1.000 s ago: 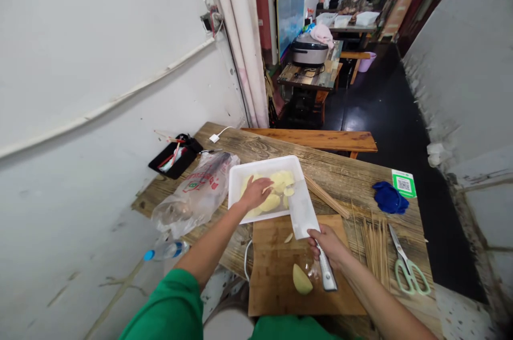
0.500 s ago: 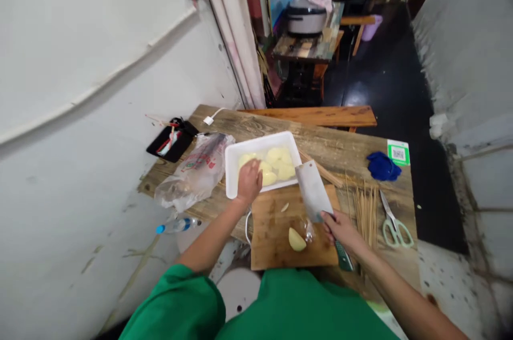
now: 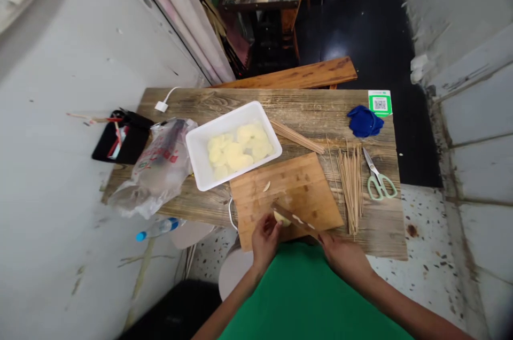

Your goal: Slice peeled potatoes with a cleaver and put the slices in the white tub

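On the wooden cutting board (image 3: 316, 185), my left hand (image 3: 264, 238) is closed with its fingertips against a pale yellow potato piece (image 3: 283, 221). In my right hand (image 3: 347, 259) is a cleaver (image 3: 298, 221), gripped by its handle. Its blade lies edge-down over the potato piece, seen mostly from the spine; whether it has cut in cannot be made out. A small potato sliver (image 3: 266, 186) rests farther up the board. Beyond the board stands a white plastic tub (image 3: 194, 150) holding several potato slices (image 3: 238, 155).
Right of the board lie bamboo skewers (image 3: 351, 185), green-handled scissors (image 3: 379, 177) and a blue cloth (image 3: 364, 121). More sticks (image 3: 296, 136) lie behind it. A plastic bag (image 3: 160, 163) and black pouch (image 3: 124, 139) are at left, a bottle (image 3: 158, 229) beyond the table's near-left edge.
My left hand has left the tub and come down to the potato piece on the board. The cleaver has been brought down and left onto that piece. My view has tilted downward.
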A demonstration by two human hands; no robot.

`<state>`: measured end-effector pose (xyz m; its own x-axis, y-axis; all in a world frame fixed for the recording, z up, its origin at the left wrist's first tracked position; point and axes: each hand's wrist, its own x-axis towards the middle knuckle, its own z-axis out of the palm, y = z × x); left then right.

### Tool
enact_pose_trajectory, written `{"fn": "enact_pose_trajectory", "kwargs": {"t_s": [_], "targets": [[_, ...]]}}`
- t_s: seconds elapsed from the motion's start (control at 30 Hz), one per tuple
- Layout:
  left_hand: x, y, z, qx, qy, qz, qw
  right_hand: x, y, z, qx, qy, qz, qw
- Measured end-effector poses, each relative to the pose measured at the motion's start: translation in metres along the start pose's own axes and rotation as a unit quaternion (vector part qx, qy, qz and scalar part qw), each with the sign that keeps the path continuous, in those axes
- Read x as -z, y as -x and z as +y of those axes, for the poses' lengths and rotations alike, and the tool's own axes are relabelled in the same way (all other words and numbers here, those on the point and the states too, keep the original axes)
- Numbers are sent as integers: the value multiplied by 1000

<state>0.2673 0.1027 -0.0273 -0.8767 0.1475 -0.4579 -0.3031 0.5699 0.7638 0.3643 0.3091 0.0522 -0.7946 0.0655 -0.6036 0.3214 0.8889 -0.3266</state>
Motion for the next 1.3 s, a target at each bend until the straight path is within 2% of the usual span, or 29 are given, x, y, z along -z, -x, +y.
{"fn": "enact_pose_trajectory", "kwargs": {"t_s": [0.13,0.2,0.27,0.33,0.37,0.43,0.5,0.63,0.77,0.87,1.13,1.3], "targets": [[-4,3,-5,-47,-39,47,997,-1,9,-8,27,50,4,998],[-2,4,-8,-136,-80,96,983,-1,14,-10,42,69,12,997],[3,3,-9,-298,-135,132,936,-1,18,-11,52,91,28,994],[10,1,-6,-448,-166,119,870,0,20,-11,58,106,42,992],[14,-2,-4,-500,-172,99,843,0,21,-10,63,111,46,991],[20,-7,-2,-553,-180,63,811,0,21,-8,75,119,50,989],[24,-12,-2,-573,-179,41,799,0,20,-5,86,126,55,987],[28,-20,-7,-585,-170,8,793,-1,20,-3,107,136,85,981],[30,-24,-9,-577,-150,-4,803,-1,20,-4,128,146,128,973],[30,-23,-9,-563,-147,-17,813,0,19,-3,133,151,137,970],[24,-21,-17,-582,-163,13,797,-5,18,2,140,161,138,967],[24,-21,-20,-575,-167,-3,801,-5,18,5,145,134,141,970]]}}
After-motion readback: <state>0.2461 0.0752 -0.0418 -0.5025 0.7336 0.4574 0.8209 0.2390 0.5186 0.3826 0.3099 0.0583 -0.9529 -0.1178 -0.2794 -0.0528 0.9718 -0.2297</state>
